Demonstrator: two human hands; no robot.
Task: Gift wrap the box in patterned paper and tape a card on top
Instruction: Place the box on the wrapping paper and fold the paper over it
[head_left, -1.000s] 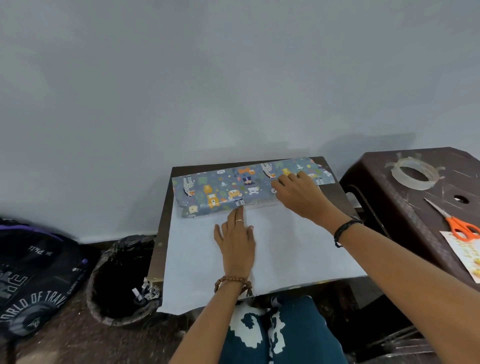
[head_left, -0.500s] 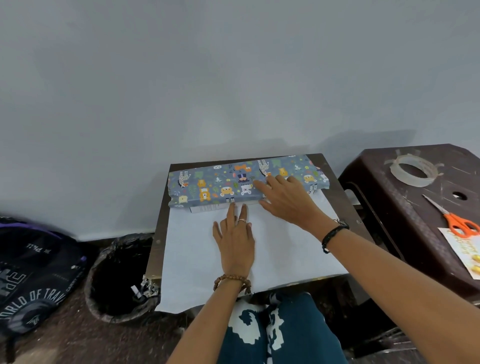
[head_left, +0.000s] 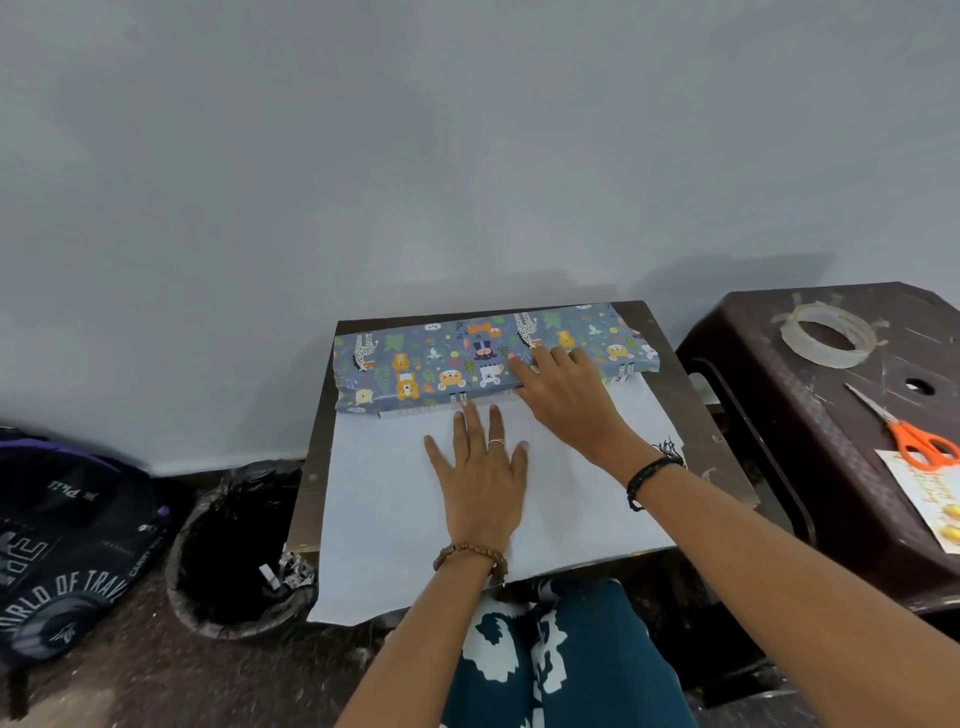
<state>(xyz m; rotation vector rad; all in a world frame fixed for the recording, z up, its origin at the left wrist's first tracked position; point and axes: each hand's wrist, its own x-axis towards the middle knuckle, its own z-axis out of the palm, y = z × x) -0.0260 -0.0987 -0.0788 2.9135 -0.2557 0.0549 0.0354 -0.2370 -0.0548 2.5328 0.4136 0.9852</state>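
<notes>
Left hand (head_left: 480, 480) flat on the paper (head_left: 395, 499), fingers straight and slightly spread, tips just short of the box (head_left: 441, 371). Right hand (head_left: 563, 395) rests on the box's near edge, fingers extended over the patterned flap. Card (head_left: 930, 493), scissors (head_left: 906, 431) and tape (head_left: 828, 335) lie well right of both hands.

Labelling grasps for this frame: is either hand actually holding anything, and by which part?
Nothing gripped. Left hand lies flat, fingers straight, on the white underside of the wrapping paper. Right hand presses the animal-patterned paper-covered box at its near edge.
</notes>
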